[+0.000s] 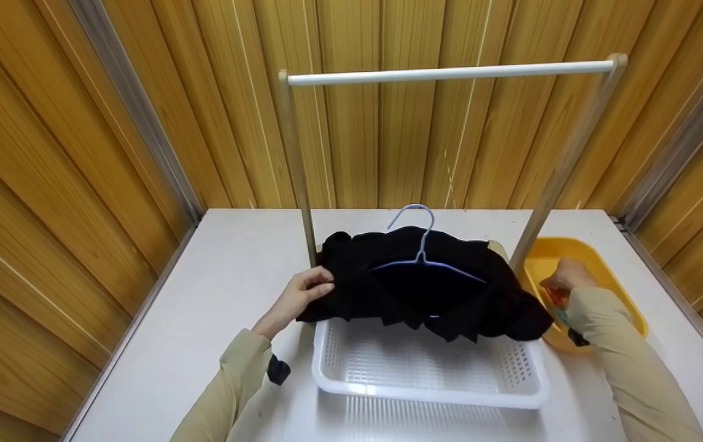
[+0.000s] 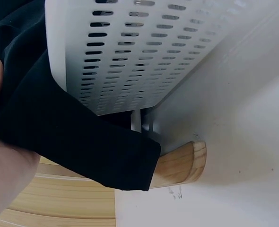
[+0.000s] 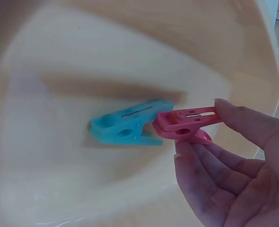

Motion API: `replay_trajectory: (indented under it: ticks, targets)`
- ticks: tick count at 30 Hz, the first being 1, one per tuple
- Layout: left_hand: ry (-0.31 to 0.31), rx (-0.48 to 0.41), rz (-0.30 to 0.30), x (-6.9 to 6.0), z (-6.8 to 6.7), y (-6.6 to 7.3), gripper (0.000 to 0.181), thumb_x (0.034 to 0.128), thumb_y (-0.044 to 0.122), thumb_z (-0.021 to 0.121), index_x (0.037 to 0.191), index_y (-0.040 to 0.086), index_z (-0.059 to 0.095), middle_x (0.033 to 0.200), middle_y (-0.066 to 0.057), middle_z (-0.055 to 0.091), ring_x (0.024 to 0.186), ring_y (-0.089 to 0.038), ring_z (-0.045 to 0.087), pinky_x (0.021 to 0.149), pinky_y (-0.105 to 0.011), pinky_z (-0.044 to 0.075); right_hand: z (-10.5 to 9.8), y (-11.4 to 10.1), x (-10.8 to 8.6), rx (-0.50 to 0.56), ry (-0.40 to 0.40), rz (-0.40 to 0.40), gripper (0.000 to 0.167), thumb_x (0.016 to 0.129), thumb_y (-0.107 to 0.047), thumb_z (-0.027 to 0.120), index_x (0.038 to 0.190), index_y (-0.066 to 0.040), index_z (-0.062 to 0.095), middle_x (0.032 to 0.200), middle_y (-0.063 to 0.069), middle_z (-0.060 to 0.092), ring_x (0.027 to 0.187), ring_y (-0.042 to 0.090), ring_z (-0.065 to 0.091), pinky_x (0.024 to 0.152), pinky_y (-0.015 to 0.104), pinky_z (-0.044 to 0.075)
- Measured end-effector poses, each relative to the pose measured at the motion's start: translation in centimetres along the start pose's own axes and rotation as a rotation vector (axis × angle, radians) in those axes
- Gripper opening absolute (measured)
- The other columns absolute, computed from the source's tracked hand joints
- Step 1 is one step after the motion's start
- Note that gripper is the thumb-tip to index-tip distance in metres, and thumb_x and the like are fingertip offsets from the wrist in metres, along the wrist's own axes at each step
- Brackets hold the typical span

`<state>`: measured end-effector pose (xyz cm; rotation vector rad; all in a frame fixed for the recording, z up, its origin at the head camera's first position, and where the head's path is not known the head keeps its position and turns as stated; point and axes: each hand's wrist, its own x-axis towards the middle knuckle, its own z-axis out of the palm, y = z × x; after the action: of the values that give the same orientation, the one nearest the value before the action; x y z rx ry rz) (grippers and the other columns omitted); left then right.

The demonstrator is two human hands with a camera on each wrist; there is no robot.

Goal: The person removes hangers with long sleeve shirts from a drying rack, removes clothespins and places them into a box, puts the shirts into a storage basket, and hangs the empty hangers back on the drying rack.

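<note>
Black cloth [image 1: 415, 301] on a blue hanger [image 1: 423, 253] has its left end pinched by the left hand [image 1: 299, 296]; to the cloth's right, inside the yellow basin [image 1: 551, 247], the right hand [image 3: 246, 175] pinches a pink clothespin [image 3: 175, 124] by its handles, long axis running out from that hand, nose towards a teal clothespin [image 3: 123, 125] lying just beyond

The head view is bright, the table [image 1: 234, 264] evenly lit toward its far left corner; glare marks the near rim of the white basket [image 1: 425, 396], and the black garment [image 1: 400, 294] loses detail. The right wrist view is dimmer, softly shadowed.
</note>
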<state>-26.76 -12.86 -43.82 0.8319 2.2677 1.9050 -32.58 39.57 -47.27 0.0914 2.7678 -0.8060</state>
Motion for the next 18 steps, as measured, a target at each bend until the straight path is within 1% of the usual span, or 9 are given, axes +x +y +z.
replay_trajectory:
  ticks: [7, 14, 18]
  targets:
    - [0.003, 0.006, 0.01, 0.0, 0.0, 0.0, 0.008, 0.0861, -0.005, 0.055, 0.09, -0.012, 0.052, 0.081, -0.01, 0.053, 0.075, -0.017, 0.046, 0.07, -0.026, 0.037, -0.2, 0.0, -0.3, 0.053, 0.001, 0.039, 0.026, 0.076, -0.013, 0.069, 0.077, 0.011, 0.059, 0.061, 0.009, 0.054, 0.052, 0.019, 0.051, 0.048, 0.028, 0.042]
    - [-0.006, 0.011, 0.02, -0.1, -0.1, -0.1, 0.008, 0.0865, -0.005, 0.054, 0.091, -0.011, 0.052, 0.081, -0.01, 0.053, 0.075, -0.017, 0.045, 0.069, -0.027, 0.037, -1.0, -0.5, -0.6, 0.066, -0.003, 0.063, 0.025, 0.081, -0.013, 0.065, 0.08, 0.01, 0.056, 0.057, 0.007, 0.051, 0.048, 0.016, 0.048, 0.047, 0.028, 0.04]
    - [-0.008, 0.016, 0.01, -0.1, -0.1, 0.0, 0.009, 0.0867, -0.004, 0.055, 0.091, -0.011, 0.052, 0.081, -0.009, 0.053, 0.075, -0.017, 0.046, 0.069, -0.027, 0.037, -1.4, -1.2, -0.9, 0.058, -0.012, 0.068, 0.032, 0.083, -0.018, 0.064, 0.083, 0.014, 0.056, 0.061, 0.011, 0.056, 0.054, 0.02, 0.053, 0.05, 0.031, 0.045]
